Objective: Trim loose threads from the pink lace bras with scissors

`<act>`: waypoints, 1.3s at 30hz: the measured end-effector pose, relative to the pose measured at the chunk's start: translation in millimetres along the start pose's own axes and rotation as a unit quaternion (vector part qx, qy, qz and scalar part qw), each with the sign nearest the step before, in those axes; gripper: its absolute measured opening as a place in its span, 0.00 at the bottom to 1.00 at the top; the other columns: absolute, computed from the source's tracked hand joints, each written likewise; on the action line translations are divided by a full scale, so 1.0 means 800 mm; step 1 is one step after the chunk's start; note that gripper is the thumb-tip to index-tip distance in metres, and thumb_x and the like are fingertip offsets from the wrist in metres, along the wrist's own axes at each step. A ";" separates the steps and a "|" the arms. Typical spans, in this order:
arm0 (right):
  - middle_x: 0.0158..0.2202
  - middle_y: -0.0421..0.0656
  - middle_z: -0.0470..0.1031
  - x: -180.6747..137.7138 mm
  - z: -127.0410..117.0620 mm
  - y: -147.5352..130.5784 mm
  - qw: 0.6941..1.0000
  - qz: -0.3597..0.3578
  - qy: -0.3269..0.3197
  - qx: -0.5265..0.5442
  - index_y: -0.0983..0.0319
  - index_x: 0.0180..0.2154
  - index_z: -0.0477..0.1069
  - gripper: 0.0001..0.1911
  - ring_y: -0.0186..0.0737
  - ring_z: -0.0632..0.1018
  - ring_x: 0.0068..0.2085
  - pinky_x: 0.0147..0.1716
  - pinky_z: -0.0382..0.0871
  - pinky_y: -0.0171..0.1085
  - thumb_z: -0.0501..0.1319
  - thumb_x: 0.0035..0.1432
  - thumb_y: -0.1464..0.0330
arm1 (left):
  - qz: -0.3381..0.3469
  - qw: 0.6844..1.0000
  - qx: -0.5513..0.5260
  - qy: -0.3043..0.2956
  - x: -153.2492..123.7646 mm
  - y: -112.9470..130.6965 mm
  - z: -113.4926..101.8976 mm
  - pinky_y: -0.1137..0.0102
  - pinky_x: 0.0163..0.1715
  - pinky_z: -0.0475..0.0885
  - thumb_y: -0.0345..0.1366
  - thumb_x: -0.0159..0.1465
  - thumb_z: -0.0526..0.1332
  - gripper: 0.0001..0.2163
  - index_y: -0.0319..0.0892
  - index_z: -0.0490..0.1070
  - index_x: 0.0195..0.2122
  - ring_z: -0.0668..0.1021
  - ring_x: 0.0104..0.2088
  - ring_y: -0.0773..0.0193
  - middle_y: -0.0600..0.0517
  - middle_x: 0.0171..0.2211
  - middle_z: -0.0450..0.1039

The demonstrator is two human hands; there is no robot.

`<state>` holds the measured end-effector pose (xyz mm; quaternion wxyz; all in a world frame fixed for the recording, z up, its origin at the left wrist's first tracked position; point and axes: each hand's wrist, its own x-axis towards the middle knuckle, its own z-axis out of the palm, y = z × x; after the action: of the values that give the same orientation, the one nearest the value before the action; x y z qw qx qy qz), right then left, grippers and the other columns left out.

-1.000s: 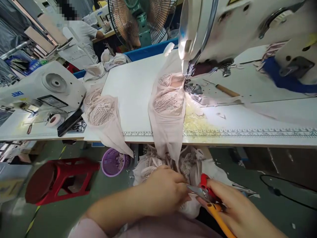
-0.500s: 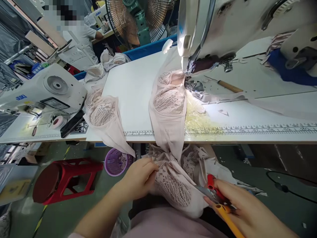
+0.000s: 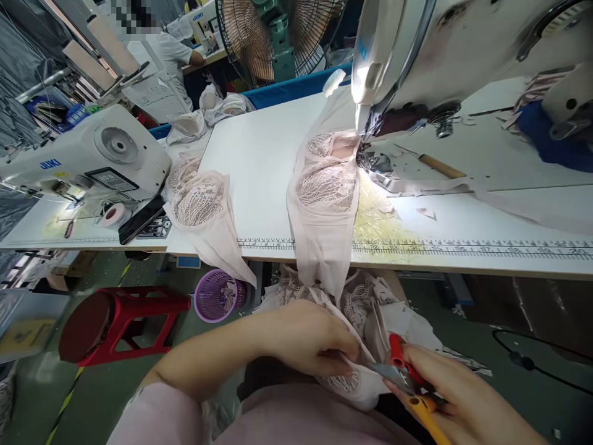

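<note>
Left hand (image 3: 308,339) on lace garment (image 3: 345,377), right hand (image 3: 456,395) (snips (image 3: 398,368) gripped).

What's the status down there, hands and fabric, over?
Left hand pinching the lace garment in the lap. Right hand holding red-handled snips, blades at the fabric edge. More lace pieces hang off the table edge just above.

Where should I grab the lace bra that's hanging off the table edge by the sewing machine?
Grip the lace bra by its plain band hanging below the table edge, coming from the front and below. That end dangles free, while the top sits under the sewing machine.
</note>
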<state>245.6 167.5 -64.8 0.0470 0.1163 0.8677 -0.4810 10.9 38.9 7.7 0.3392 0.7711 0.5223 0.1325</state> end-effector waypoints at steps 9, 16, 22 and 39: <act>0.29 0.36 0.66 0.000 0.000 0.011 0.998 0.010 -0.023 -0.052 0.59 0.31 0.60 0.09 0.32 0.68 0.30 0.30 0.64 0.28 0.54 0.53 0.79 | -0.093 0.965 0.240 0.049 -0.053 0.030 -0.045 0.60 0.43 0.63 0.39 0.66 0.60 0.13 0.40 0.70 0.25 0.72 0.40 0.58 0.52 0.32 0.72; 0.27 0.37 0.66 -0.003 0.000 0.011 0.998 -0.006 -0.003 -0.064 0.60 0.31 0.62 0.06 0.32 0.68 0.29 0.29 0.65 0.29 0.55 0.55 0.76 | -0.009 0.997 0.035 0.075 -0.066 -0.013 -0.041 0.64 0.52 0.68 0.33 0.65 0.61 0.09 0.38 0.70 0.27 0.77 0.47 0.59 0.45 0.43 0.76; 0.29 0.37 0.68 -0.006 0.001 0.010 0.999 0.015 -0.003 -0.049 0.59 0.32 0.62 0.06 0.34 0.70 0.30 0.30 0.66 0.29 0.55 0.55 0.76 | -0.018 0.986 -0.070 0.151 -0.073 -0.020 -0.036 0.72 0.38 0.73 0.33 0.65 0.61 0.07 0.37 0.68 0.30 0.79 0.37 0.63 0.44 0.36 0.75; 0.29 0.40 0.72 -0.010 0.002 0.005 1.000 0.002 0.027 -0.002 0.59 0.32 0.67 0.02 0.36 0.73 0.30 0.30 0.70 0.30 0.59 0.55 0.72 | -0.074 0.981 -0.086 0.159 -0.074 -0.010 -0.040 0.73 0.37 0.70 0.30 0.66 0.57 0.03 0.38 0.68 0.35 0.73 0.36 0.66 0.47 0.36 0.68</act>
<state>254.1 167.1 -67.8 0.0247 0.1307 0.8694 -0.4758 -37.5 -0.2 35.0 0.3259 0.6673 0.6120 0.2719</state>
